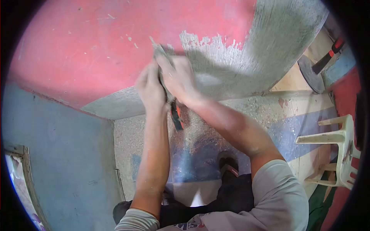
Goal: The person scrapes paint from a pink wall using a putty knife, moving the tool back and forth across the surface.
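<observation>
Two hands, L hand (149, 90) and R hand (178, 75), share our orange-and-black-handled scraper (176, 115), prob. for firmer, steadier pressure; its tip's up by the pink painted wall (104, 50). Fingers look curled round it, tho blur means we can't tell each one. Arms reach fwd, R elbow bent out.

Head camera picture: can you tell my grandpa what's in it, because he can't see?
The left hand and right hand grip a long tool with a black-and-orange end, up at a pink wall that is grey in places. Pale bits litter the floor, and a plastic chair is at the right.
</observation>
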{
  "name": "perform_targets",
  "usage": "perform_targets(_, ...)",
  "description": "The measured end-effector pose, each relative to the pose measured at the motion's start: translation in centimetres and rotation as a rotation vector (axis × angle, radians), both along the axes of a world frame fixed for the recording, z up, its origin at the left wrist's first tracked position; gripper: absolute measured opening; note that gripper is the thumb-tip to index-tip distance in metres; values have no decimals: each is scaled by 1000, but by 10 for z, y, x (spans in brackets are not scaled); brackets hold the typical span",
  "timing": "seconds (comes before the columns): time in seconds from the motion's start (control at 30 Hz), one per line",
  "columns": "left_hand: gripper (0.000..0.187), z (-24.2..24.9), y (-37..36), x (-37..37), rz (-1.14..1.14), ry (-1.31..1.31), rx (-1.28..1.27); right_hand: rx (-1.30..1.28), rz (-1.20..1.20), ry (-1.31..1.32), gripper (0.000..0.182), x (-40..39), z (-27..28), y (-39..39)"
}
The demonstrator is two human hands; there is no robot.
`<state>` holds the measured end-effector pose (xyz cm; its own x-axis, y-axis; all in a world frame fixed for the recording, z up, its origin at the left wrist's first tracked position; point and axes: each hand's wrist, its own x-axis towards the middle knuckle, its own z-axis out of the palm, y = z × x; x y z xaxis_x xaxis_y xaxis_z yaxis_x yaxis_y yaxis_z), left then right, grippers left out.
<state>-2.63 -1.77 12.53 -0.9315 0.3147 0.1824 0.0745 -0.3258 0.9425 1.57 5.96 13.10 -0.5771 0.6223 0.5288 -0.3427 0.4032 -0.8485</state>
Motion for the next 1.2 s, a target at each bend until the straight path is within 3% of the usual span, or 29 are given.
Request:
perform_targets(0.13, 29, 29, -10, -4, -125, -85, 94, -141, 57, -34, 49, -3, 28, -4)
perform_targets(0.23, 29, -4, -15, 7, 9, -96, -154, -164, 46, -12, 48, -2, -21, -8)
perform_targets(0.33, 27, -18, -5, 20, -5, -110, -34, -219, 47, -127, 45, 15, -24, -8)
perform_targets(0.53, 28, 25, -7, -6, -135, -56, 78, -159, 28, -32, 45, 6, 31, -6)
perform_targets(0.67, 28, -17, -11, 9, -35, -139, -53, -154, 37, -71, 45, 10, -25, -9)
perform_targets(0.77, 27, -24, -2, 3, -19, -40, -9, -221, 68, -157, 45, 16, -13, -4)
perform_targets(0.8, 26, 4, 2, 3, -30, -15, -2, -46, 1, -32, 47, 9, 0, 3)
perform_targets(0.9, 25, 29, -2, 7, -92, -80, 33, -216, 86, -80, 47, 10, 39, 1)
perform_targets(0.93, 25, 36, -4, 6, -121, -98, 58, -157, 56, -21, 48, 5, 27, 1)
perform_targets(0.97, 26, 25, -7, 5, -62, -21, -56, -183, 67, -32, 48, 5, 10, -1)
perform_targets(1.07, 27, -29, -2, 15, -32, -115, -13, -233, 67, -61, 49, 14, -22, -3)
perform_targets(1.17, 26, -21, 5, 13, -54, -55, 62, -204, 44, -76, 49, 14, -15, 2)
perform_targets(1.2, 26, 7, 7, 12, -56, -28, 83, -161, 54, -52, 49, 10, 9, 7)
